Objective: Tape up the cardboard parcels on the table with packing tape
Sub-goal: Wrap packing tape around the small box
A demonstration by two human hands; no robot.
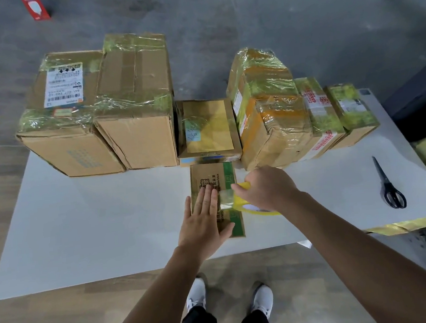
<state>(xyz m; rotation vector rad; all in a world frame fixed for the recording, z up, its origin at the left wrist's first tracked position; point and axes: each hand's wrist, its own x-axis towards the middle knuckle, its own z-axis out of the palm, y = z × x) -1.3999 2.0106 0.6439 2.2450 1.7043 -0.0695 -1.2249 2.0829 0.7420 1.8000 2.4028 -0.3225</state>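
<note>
Near the front edge of the white table [95,219], the small green-striped cardboard parcel [208,177] lies flat under your left hand [204,219], whose fingers [205,198] are straight and press on its top. Your right hand [266,190] curls its fingers round the yellow packing tape roll [240,204], from which a strip reaches your left fingertips. Scissors [386,185] lie well apart to the right.
</note>
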